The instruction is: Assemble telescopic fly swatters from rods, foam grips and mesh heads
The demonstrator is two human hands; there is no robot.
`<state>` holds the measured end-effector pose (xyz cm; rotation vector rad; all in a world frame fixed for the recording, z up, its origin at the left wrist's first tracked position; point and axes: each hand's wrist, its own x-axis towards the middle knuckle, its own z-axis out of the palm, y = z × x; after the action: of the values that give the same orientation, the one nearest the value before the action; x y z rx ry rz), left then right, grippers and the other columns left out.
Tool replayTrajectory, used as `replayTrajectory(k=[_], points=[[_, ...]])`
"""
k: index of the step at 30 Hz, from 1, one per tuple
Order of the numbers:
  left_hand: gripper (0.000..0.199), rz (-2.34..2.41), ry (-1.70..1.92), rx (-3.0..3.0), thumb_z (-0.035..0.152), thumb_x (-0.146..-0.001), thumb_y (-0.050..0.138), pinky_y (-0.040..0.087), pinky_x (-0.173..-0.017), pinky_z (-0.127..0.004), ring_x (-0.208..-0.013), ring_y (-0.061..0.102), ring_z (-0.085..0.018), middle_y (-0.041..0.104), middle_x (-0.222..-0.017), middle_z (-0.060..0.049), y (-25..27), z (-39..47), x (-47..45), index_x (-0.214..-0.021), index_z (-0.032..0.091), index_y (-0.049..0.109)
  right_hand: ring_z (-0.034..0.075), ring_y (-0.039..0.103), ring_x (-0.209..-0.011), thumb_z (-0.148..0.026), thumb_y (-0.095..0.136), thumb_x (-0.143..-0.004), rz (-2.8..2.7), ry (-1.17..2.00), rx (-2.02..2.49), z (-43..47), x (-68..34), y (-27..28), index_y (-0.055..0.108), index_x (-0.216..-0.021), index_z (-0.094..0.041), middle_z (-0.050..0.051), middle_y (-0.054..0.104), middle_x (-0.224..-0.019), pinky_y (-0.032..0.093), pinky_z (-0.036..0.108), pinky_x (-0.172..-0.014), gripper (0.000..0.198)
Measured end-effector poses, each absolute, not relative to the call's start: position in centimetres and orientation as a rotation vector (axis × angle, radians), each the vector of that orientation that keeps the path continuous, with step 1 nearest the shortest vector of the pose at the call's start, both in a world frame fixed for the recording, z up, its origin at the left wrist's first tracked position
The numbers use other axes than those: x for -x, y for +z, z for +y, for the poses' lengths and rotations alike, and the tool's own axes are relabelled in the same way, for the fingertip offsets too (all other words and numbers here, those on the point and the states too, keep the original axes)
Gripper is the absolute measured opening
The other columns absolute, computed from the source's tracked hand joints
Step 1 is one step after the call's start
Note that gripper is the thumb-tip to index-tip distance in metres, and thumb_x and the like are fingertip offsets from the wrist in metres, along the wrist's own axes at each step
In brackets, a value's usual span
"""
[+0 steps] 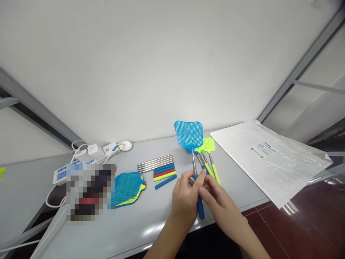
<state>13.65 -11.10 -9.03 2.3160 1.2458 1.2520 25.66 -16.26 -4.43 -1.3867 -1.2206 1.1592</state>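
A blue fly swatter (189, 133) with a metal rod and a blue handle points away from me, its mesh head raised above the table. My left hand (185, 196) is closed around the top of the handle, where it meets the rod. Against the other side of the handle, my right hand (219, 199) has its fingers curled in, partly hidden. Just beyond my hands lie several swatters with handles, among them one with a yellow-green head (209, 144). To the left are metal rods (156, 163), coloured handle grips (165, 175) and a stack of loose swatter heads (128, 189).
On the right, a large white plastic package (242, 151) with a label overhangs the table's front edge. Power strips (60, 174) with white chargers and cables sit at the left. Beside the loose heads is a pixelated patch. A white wall (161, 72) rises behind the table.
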Motion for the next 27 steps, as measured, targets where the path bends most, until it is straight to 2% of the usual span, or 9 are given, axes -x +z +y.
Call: replayTrajectory(k=[3, 6, 9, 12, 15, 17, 19, 23, 27], points=[[0.052, 1.257, 1.100, -2.513, 0.012, -0.089, 0.049, 0.050, -0.065, -0.032, -0.078, 0.063, -0.020, 0.061, -0.107, -0.009, -8.7, -10.4, -15.6, -0.139, 0.028, 0.050, 0.018, 0.060, -0.088, -0.051, 0.047, -0.095, -1.272, 1.116, 1.522, -16.6, -27.0, -4.3, 0.040, -0.140, -0.026, 0.005, 0.063, -0.110, 0.048, 0.033, -0.085, 0.052], [0.063, 1.279, 0.910, -2.655, 0.003, -0.083, 0.048, 0.049, -0.061, -0.030, -0.075, 0.062, -0.020, 0.059, -0.107, -0.011, -8.5, -9.6, -17.2, -0.144, 0.020, 0.042, 0.018, 0.060, -0.084, -0.048, 0.040, -0.098, -1.325, 1.101, 1.624, -16.8, -28.6, -4.7, 0.033, -0.146, -0.026, 0.002, 0.063, -0.097, 0.048, 0.034, -0.081, 0.053], [0.069, 1.260, 0.732, -2.734, 0.000, -0.081, 0.046, 0.051, -0.063, -0.032, -0.076, 0.062, -0.021, 0.060, -0.109, -0.013, -8.5, -8.6, -18.5, -0.147, 0.015, 0.034, 0.018, 0.059, -0.078, -0.043, 0.042, -0.097, -1.387, 1.048, 1.687, -16.8, -29.5, -5.4, 0.036, -0.145, -0.025, 0.000, 0.061, -0.088, 0.048, 0.032, -0.074, 0.051], [0.068, 1.201, 0.720, -2.739, 0.001, -0.084, 0.043, 0.052, -0.069, -0.035, -0.087, 0.063, -0.024, 0.060, -0.113, -0.015, -8.7, -7.8, -19.7, -0.149, 0.013, 0.028, 0.017, 0.057, -0.071, -0.044, 0.042, -0.096, -1.355, 0.938, 1.750, -16.4, -29.8, -6.3, 0.041, -0.143, -0.021, 0.000, 0.060, -0.082, 0.047, 0.030, -0.064, 0.052], [0.065, 1.152, 0.746, -2.732, 0.005, -0.088, 0.040, 0.051, -0.080, -0.038, -0.105, 0.059, -0.027, 0.057, -0.125, -0.016, -9.1, -7.4, -20.4, -0.150, 0.013, 0.023, 0.020, 0.063, -0.082, -0.045, 0.037, -0.097, -1.299, 0.733, 1.856, -15.4, -30.4, -7.5, 0.045, -0.141, -0.019, 0.007, 0.067, -0.098, 0.050, 0.032, -0.070, 0.051], [0.062, 1.130, 0.753, -2.725, 0.007, -0.090, 0.039, 0.050, -0.083, -0.039, -0.110, 0.057, -0.027, 0.055, -0.130, -0.016, -9.5, -7.5, -20.5, -0.150, 0.013, 0.025, 0.024, 0.062, -0.104, -0.042, 0.034, -0.098, -1.305, 0.546, 1.914, -14.7, -31.2, -8.3, 0.047, -0.139, -0.018, 0.011, 0.064, -0.121, 0.049, 0.037, -0.085, 0.049], [0.057, 1.122, 0.740, -2.704, 0.012, -0.092, 0.041, 0.049, -0.082, -0.039, -0.109, 0.056, -0.027, 0.055, -0.130, -0.015, -9.8, -7.8, -20.3, -0.148, 0.014, 0.031, 0.026, 0.058, -0.116, -0.038, 0.031, -0.099, -1.357, 0.395, 1.959, -13.9, -32.0, -9.1, 0.049, -0.138, -0.017, 0.012, 0.060, -0.132, 0.046, 0.040, -0.093, 0.047], [0.048, 1.095, 0.656, -2.610, 0.030, -0.094, 0.047, 0.046, -0.085, -0.041, -0.112, 0.052, -0.028, 0.054, -0.130, -0.012, -10.3, -8.6, -19.5, -0.141, 0.021, 0.043, 0.029, 0.063, -0.105, -0.035, 0.030, -0.099, -1.494, 0.221, 2.053, -12.8, -32.9, -10.6, 0.048, -0.138, -0.016, 0.013, 0.066, -0.123, 0.045, 0.044, -0.086, 0.046], [0.050, 1.074, 0.587, -2.544, 0.032, -0.091, 0.054, 0.042, -0.091, -0.045, -0.117, 0.048, -0.030, 0.050, -0.136, -0.011, -10.6, -8.8, -18.8, -0.140, 0.025, 0.045, 0.025, 0.065, -0.096, -0.030, 0.031, -0.100, -1.602, 0.200, 2.027, -12.6, -32.7, -11.4, 0.049, -0.136, -0.018, 0.011, 0.070, -0.115, 0.040, 0.042, -0.085, 0.042]])
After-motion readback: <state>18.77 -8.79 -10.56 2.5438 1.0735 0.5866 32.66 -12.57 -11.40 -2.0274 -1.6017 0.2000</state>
